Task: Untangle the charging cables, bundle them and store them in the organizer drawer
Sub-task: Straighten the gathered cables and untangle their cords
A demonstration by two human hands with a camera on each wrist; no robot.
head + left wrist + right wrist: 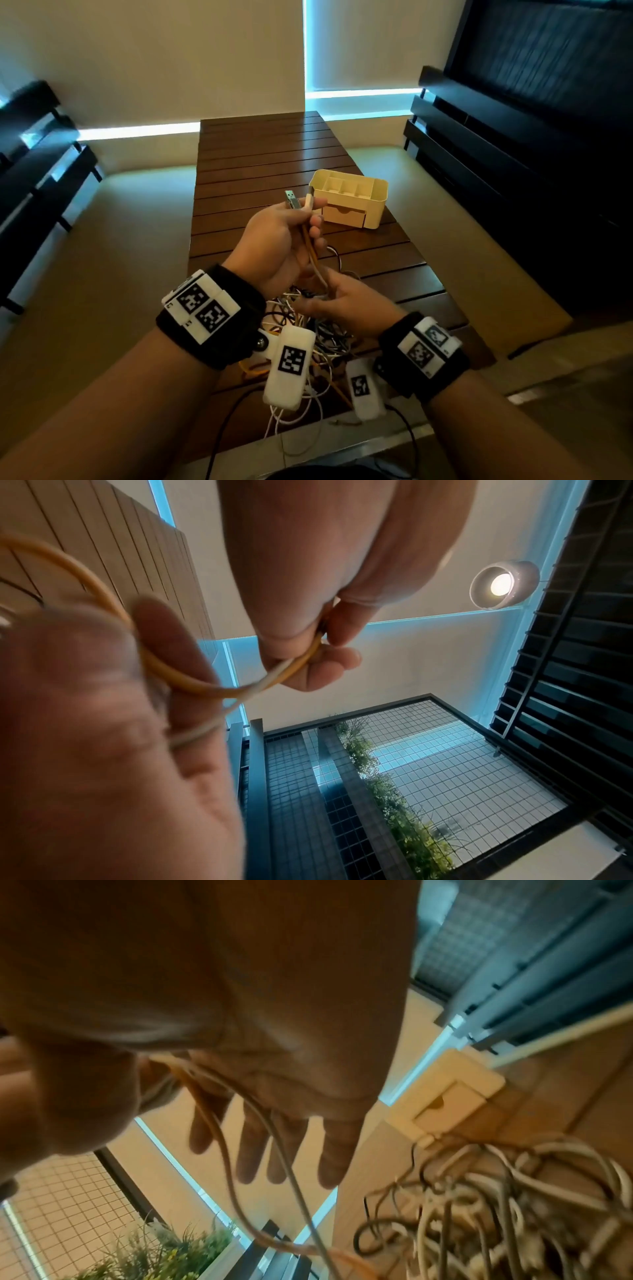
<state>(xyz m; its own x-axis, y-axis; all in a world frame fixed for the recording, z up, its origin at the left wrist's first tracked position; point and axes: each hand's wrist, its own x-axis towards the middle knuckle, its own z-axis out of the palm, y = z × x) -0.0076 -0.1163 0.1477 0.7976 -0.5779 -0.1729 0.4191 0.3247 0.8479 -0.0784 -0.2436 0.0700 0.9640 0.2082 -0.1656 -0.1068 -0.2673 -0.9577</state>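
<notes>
My left hand [274, 240] is raised over the table and grips the ends of an orange cable [310, 251] and a white cable [320, 274]. A metal USB plug [292, 199] and a white connector [309, 202] stick out above its fingers. In the left wrist view the left hand [308, 588] pinches both strands. Both cables run down to my right hand [346, 305], whose thumb pins them against the palm [274, 1015] while its fingers stay straight. Below lies the tangled pile of cables [318, 332]. The cream organizer [373, 198] stands beyond, its drawer [344, 216] closed.
A slatted brown wooden table [267, 154] carries everything. Dark benches stand to the left [34, 154] and right [513, 137] of it. Some cables hang over the table's near edge. A ceiling lamp [503, 584] shows in the left wrist view.
</notes>
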